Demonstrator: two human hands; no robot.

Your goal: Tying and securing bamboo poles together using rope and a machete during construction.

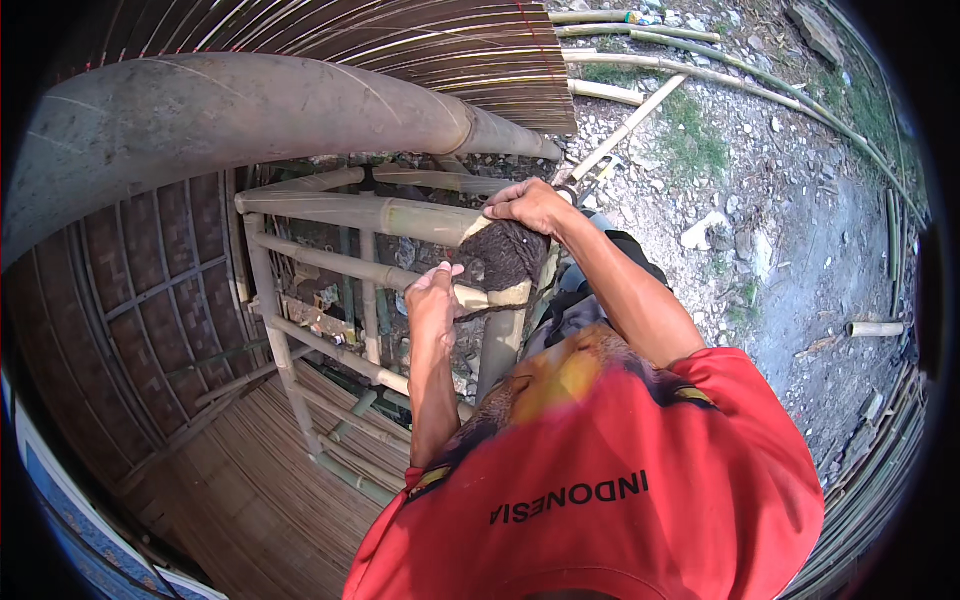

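Dark fibre rope (500, 252) is wound in a thick lashing around the joint where bamboo rails (345, 212) meet an upright bamboo post (500, 345). My left hand (432, 300) is closed at the left of the lashing, its thumb and forefinger pinched together. From beneath that hand a twisted length of the same rope runs right to the post. Over the top of the lashing lies my right hand (530, 208), fingers curled in against the rope and the rail's end. The undersides of both hands are hidden.
A thick bamboo pole (250, 110) crosses overhead at the upper left, below slatted thatch (480, 60). A woven wall (150, 300) and slatted bamboo floor (260, 470) lie left. Bamboo poles (690, 65) rest on stony ground at the right.
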